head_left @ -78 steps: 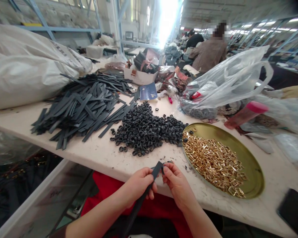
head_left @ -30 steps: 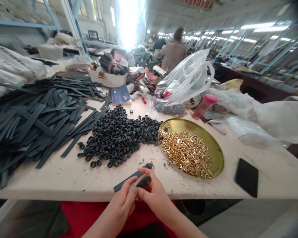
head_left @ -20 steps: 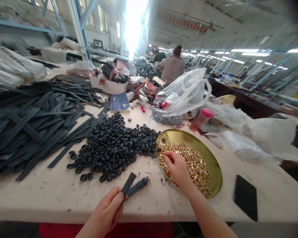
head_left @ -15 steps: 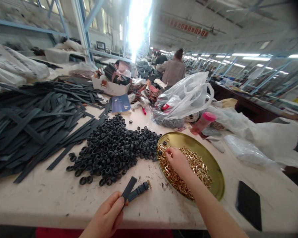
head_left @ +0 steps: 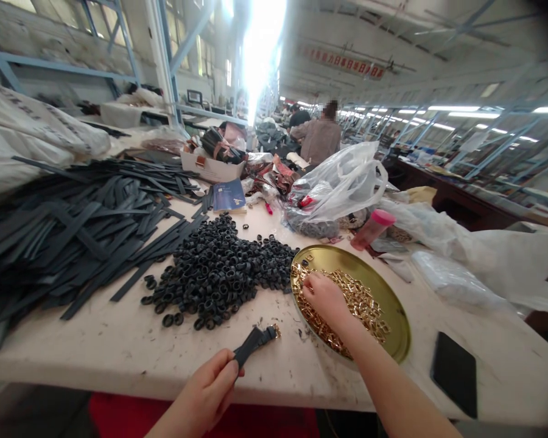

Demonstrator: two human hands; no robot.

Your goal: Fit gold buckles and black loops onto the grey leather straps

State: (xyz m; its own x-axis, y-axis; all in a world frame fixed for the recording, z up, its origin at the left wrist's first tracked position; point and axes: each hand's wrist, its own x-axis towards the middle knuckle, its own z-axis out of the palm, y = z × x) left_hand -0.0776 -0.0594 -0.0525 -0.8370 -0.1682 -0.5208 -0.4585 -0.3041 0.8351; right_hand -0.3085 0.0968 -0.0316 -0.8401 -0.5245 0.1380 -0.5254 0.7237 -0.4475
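My left hand (head_left: 214,383) is closed round dark straps (head_left: 251,348), one of which carries a gold buckle (head_left: 275,331) at its far end. Over a round gold tray (head_left: 399,316), my right hand (head_left: 324,295) has its fingers bent down among small gold buckles (head_left: 363,298); its fingertips are pressed together, and what they hold is too small to make out. Left of the tray lies a heap of small black loops (head_left: 214,274). A large pile of flat black strips (head_left: 82,225) covers the table's left side.
Behind the loops are a blue booklet (head_left: 229,196) and a box (head_left: 210,167) of straps. A clear plastic bag (head_left: 347,182) and a pink-lidded jar (head_left: 372,230) stand behind the tray. A black phone (head_left: 454,372) lies at right. A person (head_left: 320,139) is farther back.
The view has shifted slightly. In my left hand, the straps now lie closer together, overlapping. My right hand remains over the buckles, its fingers lower and more tucked in.
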